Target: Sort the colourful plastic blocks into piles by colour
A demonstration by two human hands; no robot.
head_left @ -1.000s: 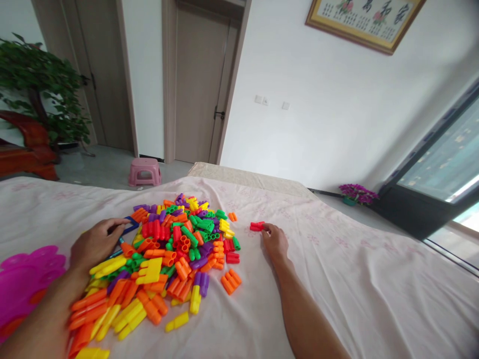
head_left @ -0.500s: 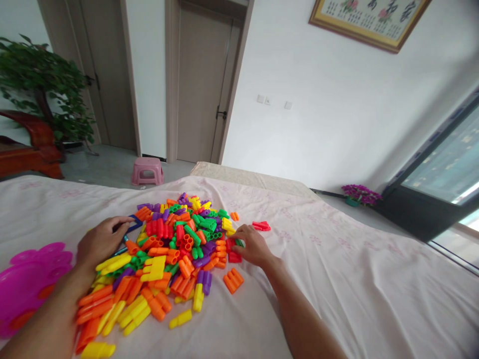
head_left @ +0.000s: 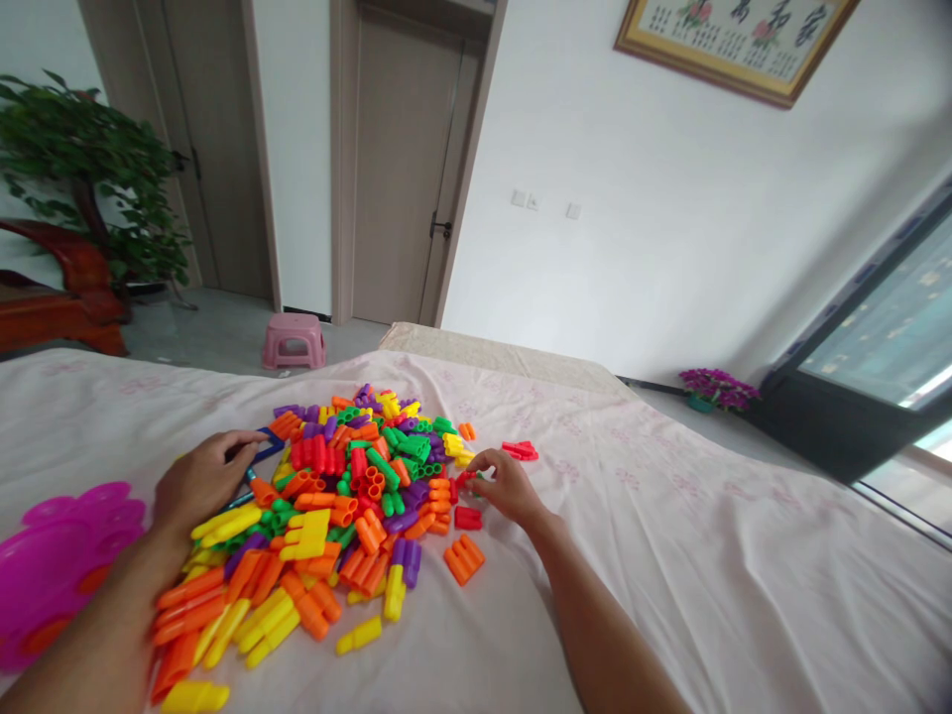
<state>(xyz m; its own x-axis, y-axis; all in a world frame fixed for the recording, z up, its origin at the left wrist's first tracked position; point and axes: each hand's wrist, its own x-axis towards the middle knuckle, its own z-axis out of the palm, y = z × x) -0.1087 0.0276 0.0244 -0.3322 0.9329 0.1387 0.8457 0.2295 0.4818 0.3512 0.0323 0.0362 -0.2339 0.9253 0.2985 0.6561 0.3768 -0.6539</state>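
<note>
Colourful plastic pieces lie in a heap on a pale flowered cloth (head_left: 632, 595). My right hand (head_left: 507, 488) is at the heap's right edge, its thumb and forefinger pinched on a red piece (head_left: 465, 479). Just below those fingers lies another red piece (head_left: 468, 518), with an orange piece (head_left: 464, 559) nearer to me. At the heap's left side, my left hand (head_left: 206, 478) has its fingers bent together beside a blue frame-like piece (head_left: 269, 444); whether it grips that piece is unclear. Yellow pieces (head_left: 304, 535) rest on top of the heap.
A magenta plastic tray (head_left: 52, 555) sits left of my left forearm. Red pieces (head_left: 519, 451) lie apart, right of the heap. Beyond the cloth are a pink stool (head_left: 294, 341), a wooden chair (head_left: 66, 288) and a potted plant (head_left: 96, 169).
My right fingers have drawn closer together and lifted slightly with a red piece, leaving another red piece uncovered below. My left hand has hardly moved.
</note>
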